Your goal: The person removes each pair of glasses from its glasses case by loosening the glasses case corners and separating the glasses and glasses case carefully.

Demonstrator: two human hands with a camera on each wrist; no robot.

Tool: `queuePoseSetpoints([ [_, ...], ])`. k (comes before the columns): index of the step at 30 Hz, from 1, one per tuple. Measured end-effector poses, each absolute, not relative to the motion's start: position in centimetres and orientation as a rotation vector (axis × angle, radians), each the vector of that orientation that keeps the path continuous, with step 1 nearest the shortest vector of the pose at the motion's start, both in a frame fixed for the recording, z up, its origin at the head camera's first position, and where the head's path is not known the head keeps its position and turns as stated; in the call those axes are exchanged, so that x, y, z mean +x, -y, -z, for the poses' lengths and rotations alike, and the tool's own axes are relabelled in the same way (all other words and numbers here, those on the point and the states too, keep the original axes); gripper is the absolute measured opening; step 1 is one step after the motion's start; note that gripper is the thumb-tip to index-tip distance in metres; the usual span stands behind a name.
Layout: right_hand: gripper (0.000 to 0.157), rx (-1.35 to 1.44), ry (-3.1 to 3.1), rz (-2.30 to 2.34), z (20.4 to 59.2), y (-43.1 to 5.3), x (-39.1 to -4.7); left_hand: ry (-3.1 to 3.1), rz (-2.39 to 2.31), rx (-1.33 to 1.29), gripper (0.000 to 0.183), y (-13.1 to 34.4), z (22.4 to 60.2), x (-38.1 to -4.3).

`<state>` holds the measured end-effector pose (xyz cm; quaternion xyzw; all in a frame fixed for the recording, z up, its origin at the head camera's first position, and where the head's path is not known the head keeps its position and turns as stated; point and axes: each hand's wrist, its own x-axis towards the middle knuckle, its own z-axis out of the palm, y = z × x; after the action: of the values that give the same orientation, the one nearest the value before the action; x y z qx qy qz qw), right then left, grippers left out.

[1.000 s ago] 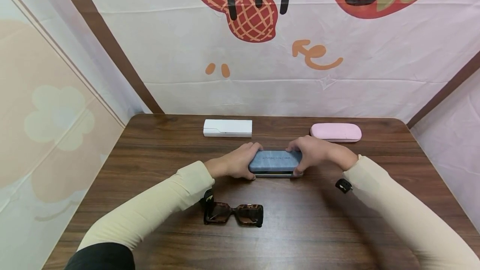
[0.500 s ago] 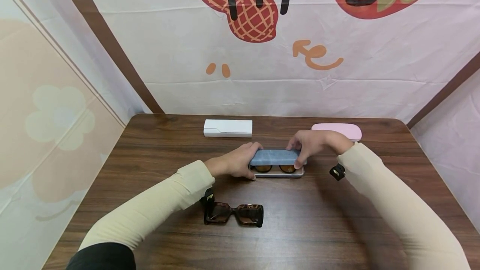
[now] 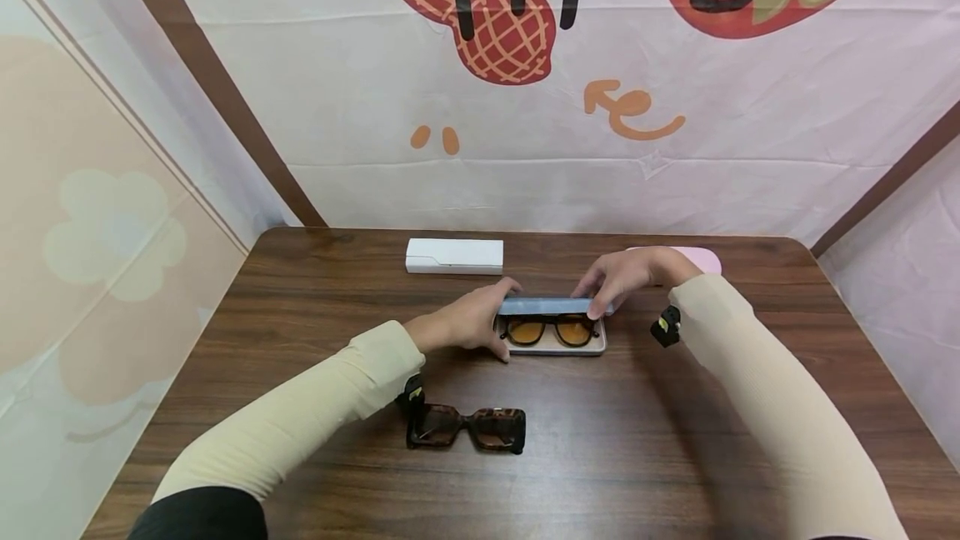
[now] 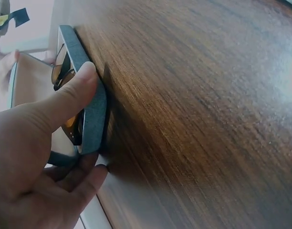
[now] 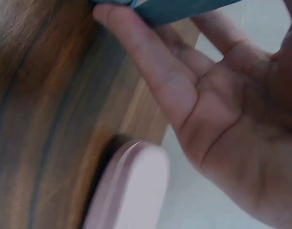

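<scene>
A blue glasses case (image 3: 551,305) lies at mid-table with its lid raised toward the back. In its pale interior sits a pair of dark-framed sunglasses with amber lenses (image 3: 527,332). My left hand (image 3: 467,319) grips the case's left end; in the left wrist view its thumb (image 4: 79,88) presses on the front wall of the case base (image 4: 94,119), the other fingers behind the end. At the right end, my right hand (image 3: 628,275) pinches the lid between thumb and fingers. The right wrist view shows part of that lid (image 5: 184,9) against the hand.
Nearer me lie tortoiseshell sunglasses (image 3: 498,430), close to the left wrist's camera. A white case (image 3: 454,261) stands behind at the left. Behind the right hand is a pink glasses case (image 3: 705,259), partly covered. A printed cloth (image 3: 517,190) hangs beyond the table's back edge.
The right hand has lifted the blue case's lid up and backward, uncovering the amber sunglasses inside. The left hand has stayed at the left end.
</scene>
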<state>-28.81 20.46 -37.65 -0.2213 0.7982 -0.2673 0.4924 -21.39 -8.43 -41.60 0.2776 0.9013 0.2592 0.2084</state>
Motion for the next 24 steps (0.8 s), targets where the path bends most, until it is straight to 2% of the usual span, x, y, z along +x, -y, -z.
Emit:
queuePoseSetpoints([
  [11, 0.077, -0.356, -1.725, 0.901, 39.2, -21.7, -29.8, -2.566, -0.802, 0.733, 0.124, 8.8, 42.2, -21.2],
  [20, 0.069, -0.368, -1.671, 0.91, 39.7, -21.5, -30.2, -2.514, -0.877, 0.798, 0.103, 9.0, 42.3, -21.0],
  [24, 0.068, -0.374, -1.667, 0.909, 39.8, -21.5, -30.2, -2.504, -0.891, 0.792, 0.1, 9.1, 42.3, -20.9],
])
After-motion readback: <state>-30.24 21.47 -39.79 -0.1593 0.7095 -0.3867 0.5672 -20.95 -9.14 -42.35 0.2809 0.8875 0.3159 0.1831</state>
